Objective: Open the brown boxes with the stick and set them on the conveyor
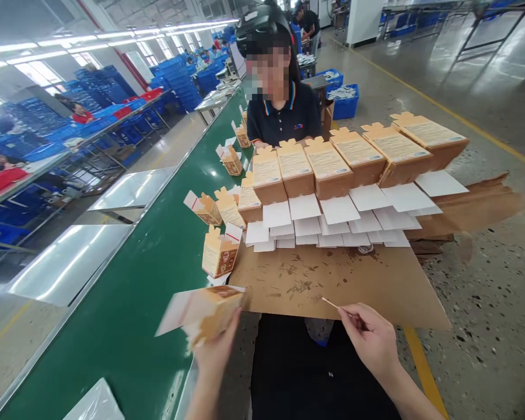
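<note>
My left hand (219,350) grips a small printed carton (216,312), blurred by motion, its white flap pointing left over the green belt. Between the thumb and fingers of my right hand (371,338) is a cotton swab (330,302), its tip pointing left above the brown board. Just beyond my left hand, an open-topped carton (219,254) stands upright on the belt's edge. Rows of cartons (328,166) lie stacked on the board, with white flaps (304,211) sticking out toward me.
The green conveyor belt (157,280) runs away on my left, carrying several cartons farther up. A person (284,111) sits across behind the stack. The stained brown board (332,280) lies before me. A plastic-wrapped white item (96,402) rests on the belt near me.
</note>
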The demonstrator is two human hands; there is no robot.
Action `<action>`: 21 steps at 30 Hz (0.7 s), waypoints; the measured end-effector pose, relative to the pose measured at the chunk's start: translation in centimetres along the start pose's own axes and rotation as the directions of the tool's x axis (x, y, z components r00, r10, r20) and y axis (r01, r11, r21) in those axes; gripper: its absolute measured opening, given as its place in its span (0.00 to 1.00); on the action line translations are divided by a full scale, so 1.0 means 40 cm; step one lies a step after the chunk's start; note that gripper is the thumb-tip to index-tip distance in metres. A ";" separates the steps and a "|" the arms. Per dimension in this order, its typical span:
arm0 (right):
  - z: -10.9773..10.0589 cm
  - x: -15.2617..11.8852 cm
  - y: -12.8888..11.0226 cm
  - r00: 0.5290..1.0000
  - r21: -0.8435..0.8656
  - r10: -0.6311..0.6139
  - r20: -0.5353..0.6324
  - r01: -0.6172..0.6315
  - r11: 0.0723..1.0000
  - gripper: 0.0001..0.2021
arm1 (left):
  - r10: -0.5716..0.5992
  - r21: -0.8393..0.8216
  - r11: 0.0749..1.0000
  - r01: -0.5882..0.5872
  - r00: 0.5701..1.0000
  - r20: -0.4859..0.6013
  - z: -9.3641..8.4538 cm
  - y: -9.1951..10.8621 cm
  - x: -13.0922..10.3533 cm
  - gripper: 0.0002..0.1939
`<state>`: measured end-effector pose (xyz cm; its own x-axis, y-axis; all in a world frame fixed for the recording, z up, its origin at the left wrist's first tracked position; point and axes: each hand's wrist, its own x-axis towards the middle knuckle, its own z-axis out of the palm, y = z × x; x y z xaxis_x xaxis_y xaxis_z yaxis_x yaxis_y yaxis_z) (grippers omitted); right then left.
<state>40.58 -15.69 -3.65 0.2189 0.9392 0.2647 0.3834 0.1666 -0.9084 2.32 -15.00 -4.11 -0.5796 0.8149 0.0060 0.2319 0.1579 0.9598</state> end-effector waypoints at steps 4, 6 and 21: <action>-0.012 0.024 0.008 1.000 -0.033 0.005 0.015 -0.004 0.999 0.23 | -0.057 -0.003 0.998 0.058 0.951 -0.304 -0.145 0.009 0.116 0.48; -0.006 0.040 0.006 0.999 -0.034 -0.009 0.043 0.010 0.999 0.23 | -0.050 0.096 0.991 0.091 0.929 -0.367 -0.174 0.001 0.157 0.51; 0.007 0.086 -0.006 0.997 -0.043 -0.019 0.076 0.023 0.999 0.21 | -0.122 0.296 0.927 0.230 0.932 -0.340 -0.141 0.008 0.237 0.55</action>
<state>40.97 -12.43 -2.60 0.1423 0.9560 0.2566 0.4266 0.1747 -0.8874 -7.52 -10.36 -2.18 -0.8345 0.5507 -0.0165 0.3134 0.4990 0.8079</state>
